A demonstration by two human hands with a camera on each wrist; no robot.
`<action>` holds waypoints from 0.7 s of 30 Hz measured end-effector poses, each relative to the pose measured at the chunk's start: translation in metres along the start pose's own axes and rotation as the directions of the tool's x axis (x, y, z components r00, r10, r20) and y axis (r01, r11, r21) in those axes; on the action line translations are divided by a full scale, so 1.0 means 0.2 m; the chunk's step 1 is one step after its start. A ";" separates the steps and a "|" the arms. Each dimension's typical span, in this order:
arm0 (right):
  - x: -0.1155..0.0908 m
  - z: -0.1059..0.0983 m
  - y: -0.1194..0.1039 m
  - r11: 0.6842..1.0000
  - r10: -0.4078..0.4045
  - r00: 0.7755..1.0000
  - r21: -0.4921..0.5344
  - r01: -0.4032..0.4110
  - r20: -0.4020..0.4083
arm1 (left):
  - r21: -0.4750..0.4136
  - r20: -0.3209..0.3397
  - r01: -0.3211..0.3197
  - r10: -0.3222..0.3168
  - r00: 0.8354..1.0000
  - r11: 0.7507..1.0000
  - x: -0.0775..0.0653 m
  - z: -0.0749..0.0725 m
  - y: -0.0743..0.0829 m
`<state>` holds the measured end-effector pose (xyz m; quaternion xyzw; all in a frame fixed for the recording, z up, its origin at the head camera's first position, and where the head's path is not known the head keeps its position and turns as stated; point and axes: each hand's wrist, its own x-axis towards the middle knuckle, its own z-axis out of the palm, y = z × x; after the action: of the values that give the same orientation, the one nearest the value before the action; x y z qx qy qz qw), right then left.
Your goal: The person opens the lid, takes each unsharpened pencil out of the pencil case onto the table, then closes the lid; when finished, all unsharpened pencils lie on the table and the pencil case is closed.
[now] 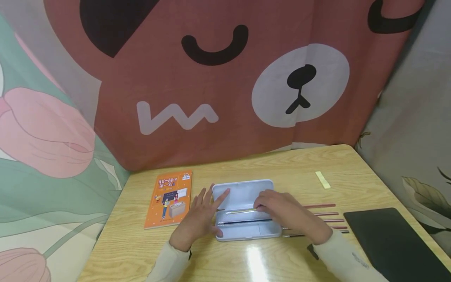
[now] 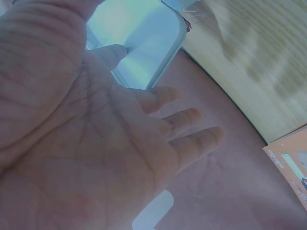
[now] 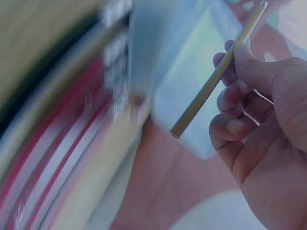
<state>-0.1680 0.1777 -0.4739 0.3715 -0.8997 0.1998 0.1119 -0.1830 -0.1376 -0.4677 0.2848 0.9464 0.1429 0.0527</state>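
A pale blue-white pencil case (image 1: 237,232) lies open on the table, its lid (image 1: 239,194) tipped back toward the far side. A gold pencil (image 3: 206,98) is pinched between the thumb and fingers of my right hand (image 1: 285,209), above the case's inside. Within the case a dark pencil (image 1: 236,222) lies lengthwise. My left hand (image 1: 198,221) is at the case's left end with fingers spread; its thumb is by the near left corner and its index finger reaches over the lid's edge. In the left wrist view the palm (image 2: 120,134) holds nothing.
Several pencils (image 1: 325,214) lie side by side right of the case, partly behind my right forearm. A black flat board (image 1: 394,243) is at the right. An orange book (image 1: 169,199) lies left, and a yellow strip (image 1: 322,179) farther back. A printed curtain hangs behind the table (image 1: 141,250).
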 end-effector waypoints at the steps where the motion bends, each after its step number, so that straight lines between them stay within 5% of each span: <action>1: -0.01 -0.03 0.02 1.000 0.011 1.000 0.001 -0.011 -0.001 | -0.002 -0.003 -0.005 0.005 1.000 1.000 0.00 0.00 0.00; 5: -0.11 -0.18 0.14 0.994 0.112 0.993 -0.013 -0.112 0.033 | -0.012 0.002 -0.002 0.002 1.000 1.000 -0.01 -0.02 0.01; 11: -0.27 -0.32 0.33 0.953 0.304 0.947 -0.038 -0.302 0.104 | -0.003 0.015 0.015 -0.015 1.000 1.000 0.00 -0.02 0.02; 21: -0.36 -0.28 0.49 0.937 0.348 0.920 -0.089 -0.338 0.178 | 0.009 0.027 0.033 -0.033 0.999 0.999 0.00 -0.01 0.01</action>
<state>-0.1844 0.3093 -0.4764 0.2224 -0.9627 0.1542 -0.0011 -0.1821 -0.1363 -0.4644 0.2710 0.9508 0.1342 0.0665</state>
